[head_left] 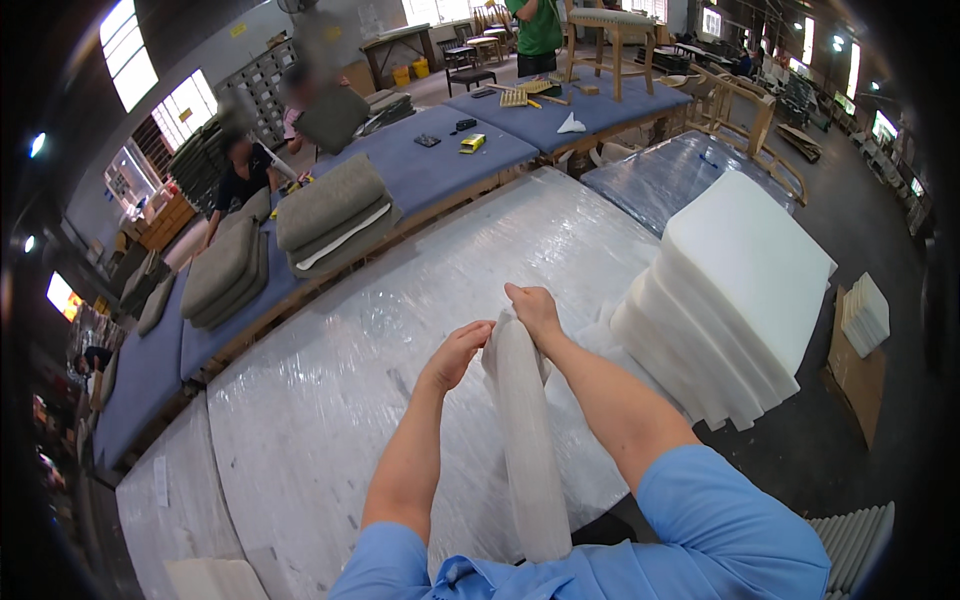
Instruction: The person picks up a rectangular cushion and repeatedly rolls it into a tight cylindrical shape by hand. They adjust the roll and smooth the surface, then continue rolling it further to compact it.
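Note:
A pale grey, fabric-covered cushion (530,450) stands on its edge in front of me, its near end against my body. My left hand (460,352) pinches the fabric at the far end's left corner. On the right side of that same end, my right hand (535,312) is closed on the cover, thumb up. The fabric looks loose and creased between the hands. What lies inside the cover is hidden. Underneath is a broad worktable (310,400) wrapped in shiny clear plastic.
Stacked white foam slabs (745,270) stand close to my right arm. Beyond the table runs a blue-topped bench (400,170) with grey-green cushions (335,210), a yellow packet (473,144) and a wooden chair (612,50). Several people work behind it. Wooden chair frames (740,105) lie at the far right.

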{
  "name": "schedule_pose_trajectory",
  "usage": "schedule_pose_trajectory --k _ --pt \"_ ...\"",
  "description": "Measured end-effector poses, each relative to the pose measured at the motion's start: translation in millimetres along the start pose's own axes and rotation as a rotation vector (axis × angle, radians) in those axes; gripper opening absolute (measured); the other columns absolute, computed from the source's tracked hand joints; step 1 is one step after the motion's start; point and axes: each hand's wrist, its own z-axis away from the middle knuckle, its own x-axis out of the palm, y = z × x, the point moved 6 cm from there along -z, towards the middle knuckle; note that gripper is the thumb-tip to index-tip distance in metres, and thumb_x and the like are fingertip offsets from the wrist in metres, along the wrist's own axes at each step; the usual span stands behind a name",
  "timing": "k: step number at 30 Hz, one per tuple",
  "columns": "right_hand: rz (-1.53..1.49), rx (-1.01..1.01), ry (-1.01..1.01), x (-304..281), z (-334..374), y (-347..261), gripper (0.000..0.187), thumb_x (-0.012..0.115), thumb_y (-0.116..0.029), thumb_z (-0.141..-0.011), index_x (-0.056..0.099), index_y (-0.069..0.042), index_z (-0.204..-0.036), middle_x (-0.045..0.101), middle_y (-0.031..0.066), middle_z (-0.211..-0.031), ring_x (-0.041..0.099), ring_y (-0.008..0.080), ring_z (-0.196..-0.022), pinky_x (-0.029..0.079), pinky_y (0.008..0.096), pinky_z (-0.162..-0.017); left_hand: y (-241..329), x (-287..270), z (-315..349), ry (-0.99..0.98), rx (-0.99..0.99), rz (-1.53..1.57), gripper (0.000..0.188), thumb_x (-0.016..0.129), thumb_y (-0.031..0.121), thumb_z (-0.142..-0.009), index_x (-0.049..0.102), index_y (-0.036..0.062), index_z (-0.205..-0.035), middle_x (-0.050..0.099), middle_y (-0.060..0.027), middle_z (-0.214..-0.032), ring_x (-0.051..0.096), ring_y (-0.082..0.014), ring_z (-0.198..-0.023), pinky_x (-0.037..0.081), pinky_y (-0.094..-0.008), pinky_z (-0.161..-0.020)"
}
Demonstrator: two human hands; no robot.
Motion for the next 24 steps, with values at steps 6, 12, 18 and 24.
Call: schedule_pose_trajectory --k 6,12,18,24 --pt "-0.020 0.039 0.007 -7 -3 9 0.054 0.058 -0.043 -0.093 0.069 0.005 -0.070 0.065 0.0244 -0.067 0.063 0.0360 -0.065 0.049 0.0483 -0.072 -25 -1 -7 0.066 -0.230 -0.059 0.073 0.040 0.067 -0.106 0.069 0.0042 -0.130 0.069 -0.0044 -0.121 0.056 -0.0196 -0.117 0.030 -0.0404 -0.117" --pt "-0.096 0.010 -0.005 7 4 -3 0.053 0.061 -0.041 -0.094 0.063 0.002 -0.064 0.058 0.0127 -0.062 0.054 0.0246 -0.059 0.044 0.0447 -0.064 -36 -24 7 0.013 -0.046 0.078 0.063 0.049 0.065 -0.104 0.071 0.0077 -0.117 0.070 -0.0012 -0.113 0.060 -0.0156 -0.111 0.038 -0.0377 -0.108" --pt "-0.093 0.007 0.048 -9 -1 14 0.054 0.061 -0.040 -0.095 0.058 -0.001 -0.059 0.053 0.0054 -0.056 0.048 0.0185 -0.054 0.040 0.0424 -0.058 -24 11 0 0.004 -0.072 0.248 0.033 0.071 0.044 -0.099 0.069 0.0116 -0.101 0.070 0.0038 -0.101 0.062 -0.0107 -0.096 0.046 -0.0309 -0.091" --pt "-0.062 0.023 0.017 -3 3 1 0.054 0.058 -0.043 -0.096 0.065 0.002 -0.068 0.061 0.0204 -0.067 0.059 0.0345 -0.064 0.046 0.0479 -0.069 -18 -7 4 0.092 -0.054 0.249 0.019 0.083 0.022 -0.091 0.065 0.0153 -0.091 0.066 0.0064 -0.086 0.059 -0.0068 -0.081 0.046 -0.0252 -0.076"
